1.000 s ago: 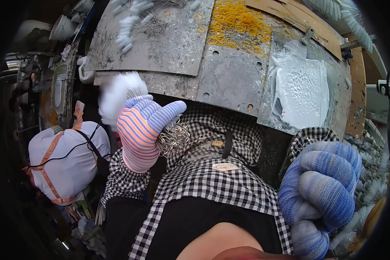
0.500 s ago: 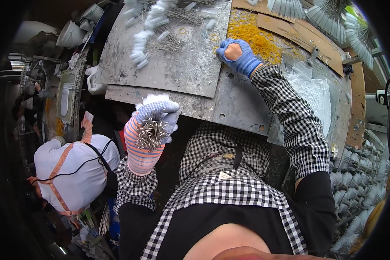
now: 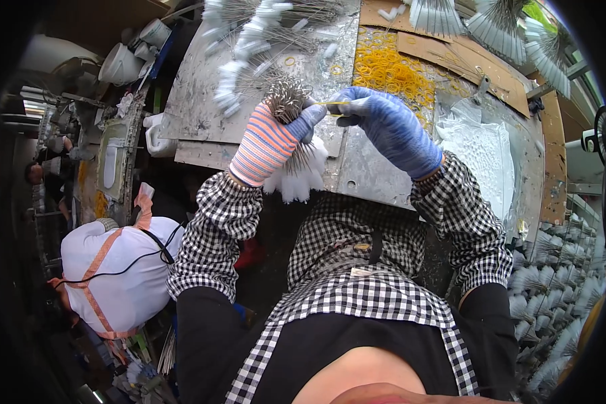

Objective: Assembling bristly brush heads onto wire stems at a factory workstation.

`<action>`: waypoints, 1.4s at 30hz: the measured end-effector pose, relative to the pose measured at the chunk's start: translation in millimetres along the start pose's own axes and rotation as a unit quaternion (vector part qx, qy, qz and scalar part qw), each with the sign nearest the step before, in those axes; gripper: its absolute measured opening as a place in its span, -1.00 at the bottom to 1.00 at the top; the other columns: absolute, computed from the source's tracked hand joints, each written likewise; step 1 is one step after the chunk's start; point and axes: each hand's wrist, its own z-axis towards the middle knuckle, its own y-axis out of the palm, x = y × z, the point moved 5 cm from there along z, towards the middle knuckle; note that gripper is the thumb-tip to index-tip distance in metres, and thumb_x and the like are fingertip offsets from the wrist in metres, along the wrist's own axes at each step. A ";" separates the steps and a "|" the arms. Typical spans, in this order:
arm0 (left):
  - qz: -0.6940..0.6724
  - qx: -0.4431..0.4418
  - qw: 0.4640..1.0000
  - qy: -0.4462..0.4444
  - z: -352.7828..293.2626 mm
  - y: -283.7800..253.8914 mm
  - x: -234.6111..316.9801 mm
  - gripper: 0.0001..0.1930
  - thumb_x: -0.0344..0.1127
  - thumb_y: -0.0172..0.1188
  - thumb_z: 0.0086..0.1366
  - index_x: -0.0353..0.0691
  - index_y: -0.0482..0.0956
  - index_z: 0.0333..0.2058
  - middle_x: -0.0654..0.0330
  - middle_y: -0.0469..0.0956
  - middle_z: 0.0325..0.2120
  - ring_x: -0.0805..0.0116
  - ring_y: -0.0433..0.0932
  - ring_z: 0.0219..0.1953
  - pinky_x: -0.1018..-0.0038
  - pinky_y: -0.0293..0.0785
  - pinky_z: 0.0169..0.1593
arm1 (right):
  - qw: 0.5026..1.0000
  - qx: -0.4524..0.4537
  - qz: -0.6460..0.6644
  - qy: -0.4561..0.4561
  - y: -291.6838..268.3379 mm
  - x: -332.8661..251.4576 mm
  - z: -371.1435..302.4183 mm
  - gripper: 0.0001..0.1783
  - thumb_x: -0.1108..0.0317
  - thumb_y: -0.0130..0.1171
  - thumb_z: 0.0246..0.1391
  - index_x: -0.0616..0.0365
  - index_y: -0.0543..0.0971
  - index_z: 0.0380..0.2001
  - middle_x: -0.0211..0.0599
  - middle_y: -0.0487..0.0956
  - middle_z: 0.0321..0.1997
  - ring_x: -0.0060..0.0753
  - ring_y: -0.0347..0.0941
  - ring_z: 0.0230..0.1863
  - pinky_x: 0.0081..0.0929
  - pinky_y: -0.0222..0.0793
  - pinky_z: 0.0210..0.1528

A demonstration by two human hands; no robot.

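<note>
1. Two gloved hands: left hand [image 3: 266, 145], orange-and-blue striped knit; right hand [image 3: 397, 131], blue knit.
2. One bundle of silver wire stems [image 3: 287, 99] with white tufts [image 3: 296, 180], too dense to count.
3. One thin yellow rubber band [image 3: 333, 103].
4. One heap of loose yellow rubber bands [image 3: 390, 71], uncountable.
5. One white plastic jug [image 3: 161, 139].

Matt, ribbed knit on the left glove [image 3: 264, 147] and right glove [image 3: 396, 131]; silvery metal gleams on the wire loops [image 3: 287, 99]; the worktop [image 3: 374, 176] shows scuffed, dull metal!
</note>
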 end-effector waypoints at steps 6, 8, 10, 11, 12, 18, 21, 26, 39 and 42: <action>-0.003 -0.026 0.995 0.100 -1.4 10.6 10.2 -0.79 -0.27 0.37 0.36 -0.27 0.63 -0.17 0.32 0.60 -0.50 0.61 0.50 -0.48 0.59 0.47 -0.37 | 0.985 -0.086 0.102 0.106 22.2 -50.1 -5.3 -0.63 0.46 -0.05 0.36 0.30 0.58 0.14 -0.16 0.68 -0.08 -0.43 0.63 -0.07 -0.51 0.58 -0.13; -0.006 -0.052 0.998 0.043 -2.1 15.4 15.6 -0.78 -0.26 0.39 0.35 -0.26 0.64 -0.16 0.34 0.61 -0.47 0.63 0.51 -0.43 0.58 0.50 -0.33 | 0.996 -0.029 -0.011 0.088 7.1 -56.0 -5.3 -0.58 0.41 0.02 0.38 0.23 0.52 0.25 -0.13 0.68 0.05 -0.55 0.66 -0.22 -0.68 0.56 -0.28; -0.039 -0.048 0.998 0.030 0.8 21.0 8.9 -0.77 -0.25 0.40 0.34 -0.25 0.65 -0.15 0.37 0.61 -0.49 0.64 0.51 -0.45 0.59 0.48 -0.34 | 0.988 0.058 -0.120 0.078 -15.2 -56.7 -8.8 -0.49 0.40 0.19 0.33 0.14 0.46 0.32 -0.14 0.64 0.16 -0.59 0.67 -0.22 -0.74 0.57 -0.27; -0.044 -0.068 0.996 0.031 1.7 28.1 12.9 -0.78 -0.25 0.39 0.35 -0.25 0.66 -0.15 0.35 0.62 -0.49 0.65 0.52 -0.43 0.59 0.49 -0.32 | 0.991 0.071 -0.101 0.052 -22.2 -52.2 -8.0 -0.31 0.34 0.36 0.21 0.15 0.39 0.37 -0.13 0.58 0.25 -0.51 0.66 -0.08 -0.62 0.61 -0.19; -0.012 -0.084 0.996 0.028 0.7 33.8 16.4 -0.76 -0.29 0.40 0.33 -0.26 0.64 -0.12 0.32 0.64 -0.46 0.62 0.55 -0.40 0.56 0.52 -0.31 | 0.980 0.049 -0.192 -0.027 -16.3 -49.0 -6.4 -0.21 0.29 0.45 0.11 0.16 0.38 0.37 -0.13 0.56 0.26 -0.44 0.64 -0.01 -0.54 0.62 -0.13; 0.434 -0.147 0.876 0.151 -8.2 72.0 33.4 -0.64 -0.27 0.35 0.22 -0.31 0.55 -0.07 -0.15 0.65 -0.30 -0.18 0.66 -0.15 0.14 0.60 -0.08 | 0.925 0.008 -0.379 -0.012 10.5 -71.4 -15.8 0.00 0.18 0.68 -0.27 0.22 0.43 0.26 -0.18 0.59 0.11 -0.32 0.56 0.11 -0.31 0.45 0.23; 0.351 -0.064 0.909 0.214 -4.5 67.0 35.5 -0.52 -0.19 0.43 0.15 -0.32 0.52 -0.04 -0.14 0.67 -0.33 -0.17 0.68 -0.20 0.15 0.62 -0.14 | 0.984 0.025 -0.173 -0.037 3.5 -83.7 -16.0 -0.03 0.22 0.66 -0.22 0.26 0.41 0.27 -0.16 0.59 0.11 -0.28 0.55 0.13 -0.28 0.43 0.25; 0.356 -0.179 0.885 0.239 -2.4 88.6 41.1 -0.63 -0.23 0.34 0.12 -0.25 0.56 -0.12 -0.05 0.66 -0.32 -0.12 0.67 -0.21 0.15 0.60 -0.13 | 0.906 0.034 -0.400 -0.134 29.6 -89.9 -26.9 -0.04 0.02 0.62 -0.17 0.27 0.43 0.24 -0.13 0.61 0.10 -0.22 0.60 0.07 -0.25 0.46 0.22; -0.011 -0.161 0.966 0.204 -19.6 107.6 26.3 -0.69 -0.22 0.43 0.26 -0.19 0.63 -0.09 0.21 0.70 -0.37 0.39 0.67 -0.30 0.38 0.58 -0.16 | 0.992 0.039 0.104 0.066 -69.4 -57.1 -24.9 -0.15 -0.17 0.26 0.24 0.42 0.44 0.26 -0.11 0.68 0.07 -0.41 0.69 -0.08 -0.69 0.52 -0.29; 0.078 -0.207 0.972 0.075 -12.7 92.4 33.7 -0.63 -0.20 0.42 0.28 -0.24 0.60 -0.03 0.21 0.68 -0.38 0.45 0.63 -0.28 0.39 0.59 -0.14 | 0.985 -0.093 -0.146 -0.012 -34.6 -87.6 -18.6 -0.08 0.00 0.56 -0.11 0.17 0.49 0.30 -0.10 0.54 0.31 -0.22 0.53 0.26 -0.23 0.44 0.24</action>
